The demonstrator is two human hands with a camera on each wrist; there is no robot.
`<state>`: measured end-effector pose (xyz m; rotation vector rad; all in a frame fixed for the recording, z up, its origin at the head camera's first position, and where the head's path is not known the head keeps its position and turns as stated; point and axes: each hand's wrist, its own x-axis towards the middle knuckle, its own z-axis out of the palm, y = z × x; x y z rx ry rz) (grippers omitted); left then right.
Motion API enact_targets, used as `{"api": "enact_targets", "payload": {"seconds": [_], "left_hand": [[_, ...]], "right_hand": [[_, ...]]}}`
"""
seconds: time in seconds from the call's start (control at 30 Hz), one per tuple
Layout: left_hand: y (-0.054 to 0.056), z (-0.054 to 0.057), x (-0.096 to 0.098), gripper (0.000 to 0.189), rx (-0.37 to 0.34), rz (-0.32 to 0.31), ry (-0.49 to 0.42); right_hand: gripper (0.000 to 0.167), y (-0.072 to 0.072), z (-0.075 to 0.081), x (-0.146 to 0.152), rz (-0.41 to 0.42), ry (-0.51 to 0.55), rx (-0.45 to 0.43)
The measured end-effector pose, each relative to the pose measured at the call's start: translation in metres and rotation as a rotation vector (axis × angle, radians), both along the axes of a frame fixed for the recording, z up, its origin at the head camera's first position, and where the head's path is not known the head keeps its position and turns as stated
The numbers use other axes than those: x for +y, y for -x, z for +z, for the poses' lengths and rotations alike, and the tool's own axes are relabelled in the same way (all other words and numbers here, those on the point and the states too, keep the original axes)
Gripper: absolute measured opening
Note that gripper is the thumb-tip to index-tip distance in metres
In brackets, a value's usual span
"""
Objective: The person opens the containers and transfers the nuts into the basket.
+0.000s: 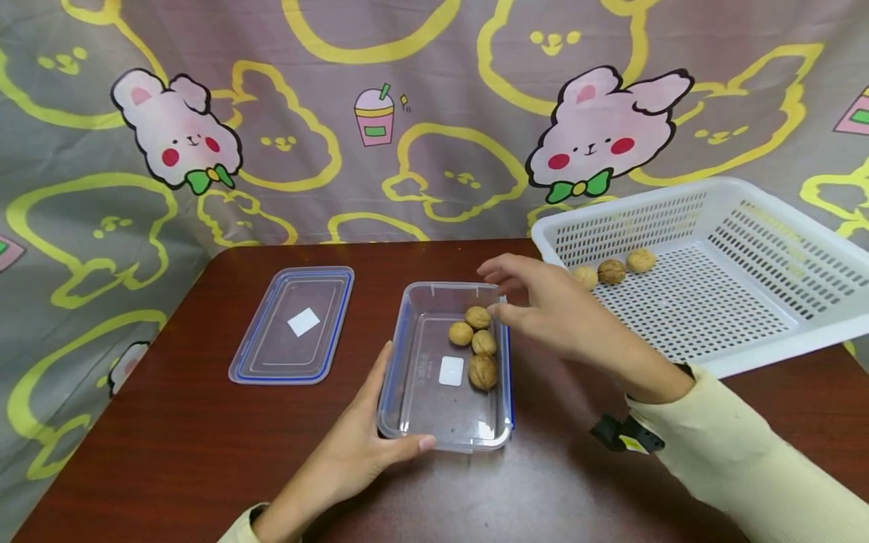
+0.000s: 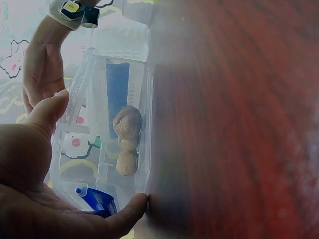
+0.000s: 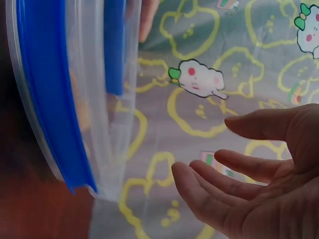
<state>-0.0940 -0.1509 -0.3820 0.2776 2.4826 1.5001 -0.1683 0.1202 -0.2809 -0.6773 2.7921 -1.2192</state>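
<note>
At left centre of the head view one clear lid (image 1: 293, 326) lies flat on the table (image 1: 170, 452). The left hand (image 1: 353, 445) grips the near left corner of one clear box (image 1: 444, 367) holding four walnuts (image 1: 477, 345). The right hand (image 1: 553, 309) hovers above the box's right rim, fingers loosely spread, empty. At right, one white basket (image 1: 713, 279) holds three walnuts (image 1: 612, 270).

The head view looks forward and down from above the near edge of the table (image 1: 204, 452), taking in the clear box (image 1: 444, 422) at the middle. The left wrist view sits low and very close at the box's (image 2: 94, 164) near corner, looking along it. The right wrist view is close beside the box's (image 3: 99, 124) rim, facing the cloth backdrop (image 3: 224, 50). All three share the box.
</note>
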Motion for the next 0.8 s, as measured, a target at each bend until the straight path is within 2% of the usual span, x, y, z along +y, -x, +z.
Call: {"api": "enact_targets", "payload": {"seconds": [0.17,0.37,0.8], "left_hand": [[0.000,0.000,0.000,0.129,-0.003,0.001,-0.007],[0.000,-0.001,0.000,0.129,-0.013,0.007,-0.015],[-0.001,0.001,0.000,0.128,0.012,-0.013,-0.022]], "right_hand": [[0.036,0.008,-0.021,-0.012,0.037,0.014,0.037],[0.045,0.019,-0.039,-0.026,0.060,0.020,-0.060],[0.049,0.035,-0.048,-0.050,0.068,-0.048,-0.107]]}}
